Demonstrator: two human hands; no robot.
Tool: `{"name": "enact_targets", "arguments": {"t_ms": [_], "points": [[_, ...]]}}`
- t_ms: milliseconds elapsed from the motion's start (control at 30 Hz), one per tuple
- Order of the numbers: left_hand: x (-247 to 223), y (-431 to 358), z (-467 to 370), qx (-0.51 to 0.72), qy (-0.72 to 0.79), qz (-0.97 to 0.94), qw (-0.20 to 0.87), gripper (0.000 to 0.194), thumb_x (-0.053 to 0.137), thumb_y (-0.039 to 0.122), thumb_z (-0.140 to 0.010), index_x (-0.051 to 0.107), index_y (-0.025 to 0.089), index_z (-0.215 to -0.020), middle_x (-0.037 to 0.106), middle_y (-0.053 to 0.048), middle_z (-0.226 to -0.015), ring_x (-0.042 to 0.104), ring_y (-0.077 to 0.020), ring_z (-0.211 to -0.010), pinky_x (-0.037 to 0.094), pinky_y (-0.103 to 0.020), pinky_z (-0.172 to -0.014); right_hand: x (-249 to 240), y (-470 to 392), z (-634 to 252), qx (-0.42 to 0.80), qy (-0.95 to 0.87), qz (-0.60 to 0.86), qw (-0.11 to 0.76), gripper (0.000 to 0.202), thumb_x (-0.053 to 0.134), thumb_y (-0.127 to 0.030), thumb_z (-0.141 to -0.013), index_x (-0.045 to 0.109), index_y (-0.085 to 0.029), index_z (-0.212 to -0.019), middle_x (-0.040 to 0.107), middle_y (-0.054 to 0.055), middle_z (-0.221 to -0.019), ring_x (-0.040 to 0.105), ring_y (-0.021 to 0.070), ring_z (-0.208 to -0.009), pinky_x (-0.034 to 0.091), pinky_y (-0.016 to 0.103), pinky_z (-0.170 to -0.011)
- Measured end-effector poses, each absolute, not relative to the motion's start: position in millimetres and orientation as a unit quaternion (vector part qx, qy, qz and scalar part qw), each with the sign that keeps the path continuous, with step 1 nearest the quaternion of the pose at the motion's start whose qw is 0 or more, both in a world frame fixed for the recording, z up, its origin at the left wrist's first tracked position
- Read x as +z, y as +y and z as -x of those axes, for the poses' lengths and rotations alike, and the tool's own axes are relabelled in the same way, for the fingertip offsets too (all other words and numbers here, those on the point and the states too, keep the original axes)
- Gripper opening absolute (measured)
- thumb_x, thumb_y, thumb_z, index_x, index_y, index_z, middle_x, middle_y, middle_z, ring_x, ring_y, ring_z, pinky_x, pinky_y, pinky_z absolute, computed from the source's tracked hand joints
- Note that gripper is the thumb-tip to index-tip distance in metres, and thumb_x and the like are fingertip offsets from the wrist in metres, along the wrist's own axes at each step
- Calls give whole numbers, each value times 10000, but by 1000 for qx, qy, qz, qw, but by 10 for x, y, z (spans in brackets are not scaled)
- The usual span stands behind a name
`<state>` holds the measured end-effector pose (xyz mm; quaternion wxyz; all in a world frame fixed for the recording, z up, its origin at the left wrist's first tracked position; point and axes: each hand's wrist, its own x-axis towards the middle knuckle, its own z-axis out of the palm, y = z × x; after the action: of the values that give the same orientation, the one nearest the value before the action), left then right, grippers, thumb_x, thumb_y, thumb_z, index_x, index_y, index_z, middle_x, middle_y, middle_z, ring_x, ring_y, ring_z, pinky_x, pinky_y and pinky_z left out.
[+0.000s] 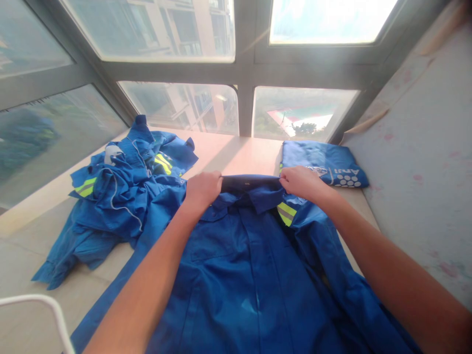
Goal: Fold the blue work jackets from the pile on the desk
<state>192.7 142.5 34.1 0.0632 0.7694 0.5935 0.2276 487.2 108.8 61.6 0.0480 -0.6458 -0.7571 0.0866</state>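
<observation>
A blue work jacket [236, 275] is spread out in front of me, its front side up and its collar toward the window. My left hand [204, 189] is closed around the left shoulder edge beside the collar. At the other end of the collar, my right hand [300, 182] grips the right shoulder edge. The fabric between both hands is pulled fairly straight. Below my right hand a yellow-and-grey reflective strip [286, 213] shows at the sleeve. The jacket's lower part runs out of view, and my fingertips are hidden in the cloth.
A rumpled pile of blue workwear [110, 196] with reflective strips lies at the left. Behind my right hand rests a folded blue garment [324, 160] with white print. Windows [177, 108] border the tiled ledge [224, 147]; a patterned wall [424, 172] stands right. A white curved tube [53, 307] is at lower left.
</observation>
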Motion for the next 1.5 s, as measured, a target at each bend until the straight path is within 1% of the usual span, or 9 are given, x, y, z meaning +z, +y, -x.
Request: {"name": "enact_targets", "arguments": {"t_ms": [100,167,267,333,500,700,900,1267,1500], "points": [[651,1750,-1944,268,607,-744,80,115,680,187,-765,648,133,-668,611,-46,-631,650,-290,-918,448,-434,-913,709,1425,-4800,204,-723,626,211,253,557,-215,-862,662,-156,-640,643,72,-593,639,194,-633,499,312,-671],[902,2065,-2011,305,608,-726,101,166,607,211,-830,663,84,-740,685,-83,-786,655,-283,-981,446,-415,-931,793,1802,-4700,262,-657,607,361,220,557,-266,-880,682,-134,-756,659,61,-652,641,172,-653,531,316,-687],[1219,2530,-2181,413,577,-663,240,411,346,225,-957,621,-81,-976,668,-140,-1077,626,-289,-1106,439,-382,-916,929,2448,-4538,282,-590,547,523,310,483,-311,-936,631,-99,-1108,697,80,-949,666,169,-860,541,371,-806],[1328,2712,-2281,424,548,-665,278,406,395,234,-962,558,-78,-1164,626,-169,-1244,585,-264,-1197,438,-396,-963,996,2779,-4475,282,-605,504,548,419,485,-309,-938,513,-101,-1301,643,99,-1188,636,192,-1046,509,428,-899],[1020,2365,-2297,321,525,-784,84,488,494,252,-909,495,28,-1343,485,-127,-1488,394,-92,-1361,218,-312,-1199,828,2678,-4543,225,-666,521,484,613,624,-245,-812,469,-158,-1400,532,130,-1407,527,291,-1273,435,478,-1074],[-67,702,-2166,116,590,-799,-8,502,594,322,-887,560,146,-1355,468,-179,-1498,411,-345,-1393,372,-525,-1114,-45,1074,-4831,205,-682,572,406,424,539,-218,-823,628,-201,-1237,667,88,-1259,630,250,-1145,526,445,-999],[-711,-387,-2098,58,574,-817,-10,547,520,437,-930,502,248,-1443,368,-128,-1575,319,-375,-1449,257,-608,-1153,-732,-384,-5164,183,-674,630,340,336,457,-252,-917,651,-210,-1188,695,87,-1186,649,241,-1101,531,442,-991],[-771,125,-2056,38,526,-850,-19,574,426,497,-966,426,275,-1495,341,-94,-1596,269,-330,-1474,208,-547,-1186,-996,-715,-5076,16,-711,684,161,433,449,-236,-950,570,-197,-1364,449,111,-1514,430,318,-1369,384,478,-1120],[-493,616,-2278,25,544,-838,0,520,470,380,-952,512,181,-1430,414,-139,-1547,318,-300,-1441,270,-430,-1157,-876,-105,-4944,22,-676,718,162,453,403,-156,-953,569,-172,-1374,487,152,-1478,467,304,-1347,315,460,-1160]]}}
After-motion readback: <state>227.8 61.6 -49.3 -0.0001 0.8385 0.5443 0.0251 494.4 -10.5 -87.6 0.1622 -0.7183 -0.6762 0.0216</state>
